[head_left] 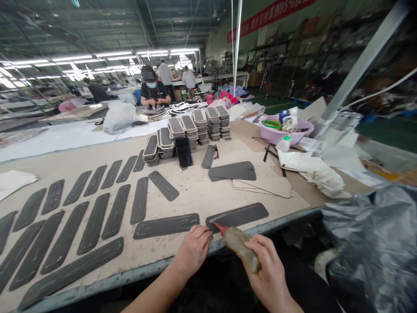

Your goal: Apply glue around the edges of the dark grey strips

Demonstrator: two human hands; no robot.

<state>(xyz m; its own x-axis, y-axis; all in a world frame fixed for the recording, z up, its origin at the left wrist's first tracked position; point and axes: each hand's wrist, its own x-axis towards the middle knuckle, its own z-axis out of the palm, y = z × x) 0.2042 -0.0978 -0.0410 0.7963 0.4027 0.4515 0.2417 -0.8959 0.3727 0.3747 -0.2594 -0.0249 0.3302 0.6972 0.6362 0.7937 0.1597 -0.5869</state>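
Note:
My right hand (269, 267) is wrapped round a yellowish squeeze bottle (240, 248), whose red nozzle points left and touches or hovers just over a dark rounded strip (241, 215) near the table's front edge. At the left end of that strip rests my left hand (195, 248), fingers close together; whether they pinch the strip's edge is too small to tell. Another dark strip (167, 225) with glossy streaks lies just left of it. Many similar strips (94, 224) are spread in rows across the left of the table.
Stacks of pale-edged pieces (189, 126) and a black phone (184, 152) stand mid-table. Further right are overlapping dark pieces (233, 171), a purple basin (276, 134), a white cloth (312, 167) and grey plastic (374, 239). A person (154, 89) works across the table.

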